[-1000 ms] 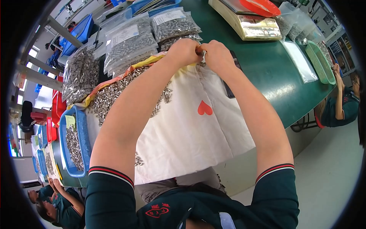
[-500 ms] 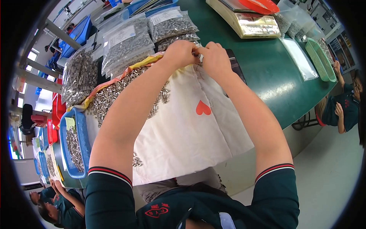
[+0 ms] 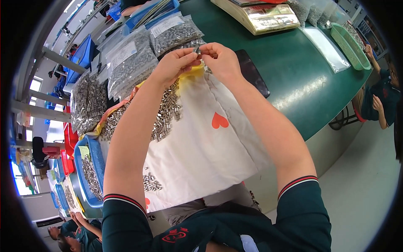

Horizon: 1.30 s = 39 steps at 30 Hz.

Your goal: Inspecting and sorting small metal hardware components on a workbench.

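Observation:
My left hand and my right hand meet at the far edge of a white cloth with red hearts. Between their pinched fingertips is a small grey metal piece, too small to make out fully. Below my left forearm, many short silver metal cylinders lie heaped on the cloth, partly hidden by that arm. A smaller group of the same cylinders rests closer to me. Yellow trim edges the cloth under my hands.
Filled clear bags of metal parts stand beyond the heap. At left is a blue basket of cylinders. A black flat object lies right of my hand on the green table; a green basket sits farther right. Other people sit at both sides.
My hands have shifted left in the picture, and the metal piece between the fingertips now shows. The whole view has turned slightly, uncovering more of the cylinder heap.

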### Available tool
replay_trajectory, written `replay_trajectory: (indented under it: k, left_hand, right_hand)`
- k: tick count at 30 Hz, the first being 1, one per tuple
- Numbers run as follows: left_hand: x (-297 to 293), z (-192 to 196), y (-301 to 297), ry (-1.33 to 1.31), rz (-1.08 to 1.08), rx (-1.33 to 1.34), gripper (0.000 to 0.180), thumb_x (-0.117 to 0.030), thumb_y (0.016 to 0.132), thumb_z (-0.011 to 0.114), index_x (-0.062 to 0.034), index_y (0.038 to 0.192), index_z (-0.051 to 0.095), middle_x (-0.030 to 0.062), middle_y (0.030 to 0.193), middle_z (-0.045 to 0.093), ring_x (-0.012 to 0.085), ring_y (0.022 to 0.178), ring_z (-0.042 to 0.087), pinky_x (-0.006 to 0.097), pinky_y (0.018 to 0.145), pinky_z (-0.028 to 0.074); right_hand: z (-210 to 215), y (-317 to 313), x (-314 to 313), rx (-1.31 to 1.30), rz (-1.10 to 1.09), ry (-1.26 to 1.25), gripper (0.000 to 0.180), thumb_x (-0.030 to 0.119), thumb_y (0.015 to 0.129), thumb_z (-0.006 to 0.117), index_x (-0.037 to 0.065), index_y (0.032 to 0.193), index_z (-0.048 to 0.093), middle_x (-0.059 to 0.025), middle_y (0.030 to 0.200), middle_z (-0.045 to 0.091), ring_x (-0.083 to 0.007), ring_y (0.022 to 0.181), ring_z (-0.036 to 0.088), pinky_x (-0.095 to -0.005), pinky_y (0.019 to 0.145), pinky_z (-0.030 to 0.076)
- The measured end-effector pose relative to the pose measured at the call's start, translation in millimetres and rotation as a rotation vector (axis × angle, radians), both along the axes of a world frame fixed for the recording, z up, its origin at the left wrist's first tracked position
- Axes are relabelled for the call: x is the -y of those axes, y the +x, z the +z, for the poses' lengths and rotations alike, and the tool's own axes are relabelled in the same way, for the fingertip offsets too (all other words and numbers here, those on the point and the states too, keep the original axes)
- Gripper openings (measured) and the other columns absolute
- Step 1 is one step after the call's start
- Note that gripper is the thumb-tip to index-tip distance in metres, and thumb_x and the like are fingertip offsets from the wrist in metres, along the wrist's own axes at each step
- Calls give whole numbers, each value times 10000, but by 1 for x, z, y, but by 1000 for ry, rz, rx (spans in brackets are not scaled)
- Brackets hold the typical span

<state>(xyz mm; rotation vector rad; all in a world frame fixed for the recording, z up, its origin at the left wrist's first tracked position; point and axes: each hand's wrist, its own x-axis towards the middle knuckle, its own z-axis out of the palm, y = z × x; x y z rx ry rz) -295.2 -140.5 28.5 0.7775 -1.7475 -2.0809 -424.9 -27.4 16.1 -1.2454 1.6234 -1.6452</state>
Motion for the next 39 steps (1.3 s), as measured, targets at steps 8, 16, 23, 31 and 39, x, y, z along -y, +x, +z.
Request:
replay_trajectory:
  k: [8,16,23,31,39]
  left_hand:
    - [-12,16,-7,-234,32,134,317,-200,807,635,-17,1055,560,28,937,602,93,860,575,203,716,437]
    - [-14,21,-7,-188,-17,160,306,-252,824,616,-27,1028,574,26,933,607,89,851,577,199,727,432]
    - [-9,16,-2,31,-81,48,237,-248,841,591,-62,988,592,7,923,601,92,847,568,189,699,419]
    - [-20,18,1,266,116,-1,209,-218,843,588,-51,969,569,28,947,592,112,852,566,207,642,450]
    - [-37,38,49,-78,174,-35,294,-140,844,572,-40,1114,513,52,996,603,100,877,585,202,727,449]
  right_hand:
    - [-3,9,1,161,-81,-87,193,41,771,590,-15,956,590,-57,859,633,-95,769,585,-216,711,466]
    - [-2,6,-1,198,-75,-104,126,49,735,598,-3,849,587,-38,770,609,-90,700,560,-221,645,460]
    - [10,1,-3,183,12,5,90,16,723,576,6,811,570,-2,756,574,-60,675,509,-191,612,418]
    - [7,-8,4,290,64,-28,78,43,702,590,11,772,578,-13,734,578,-82,643,515,-219,588,420]
    - [-15,-18,-3,-758,-87,240,91,114,685,590,39,730,615,-124,755,626,-275,734,596,-369,650,469]
